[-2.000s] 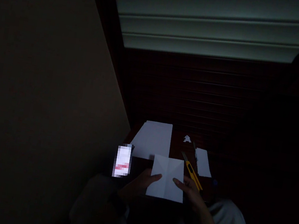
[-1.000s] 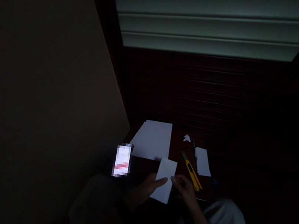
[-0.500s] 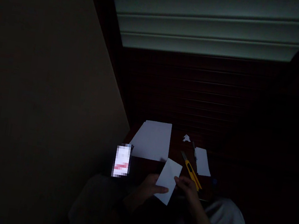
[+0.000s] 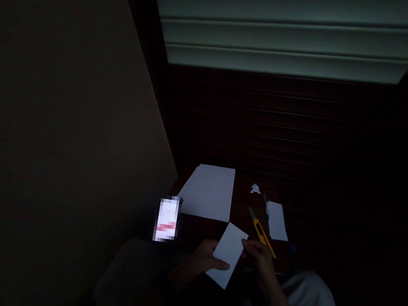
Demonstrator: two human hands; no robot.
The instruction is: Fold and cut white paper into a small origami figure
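Note:
A white rectangular piece of paper is tilted between my two hands, above my lap. My left hand grips its lower left side, thumb lying across the front and the other fingers hidden behind. With thumb and fingers, my right hand pinches the paper's upper right edge. Just beyond the right hand lies a yellow utility knife with its blade end pointing away to the left.
On the dark table lie large white sheets, a smaller white paper beside a dark pen, and a small folded paper shape. A lit phone stands at the left. A wall closes the left side.
The paper has come slightly lower, towards me. My right hand's pinch has shifted up along its right edge to near the top right corner. My left hand keeps its hold.

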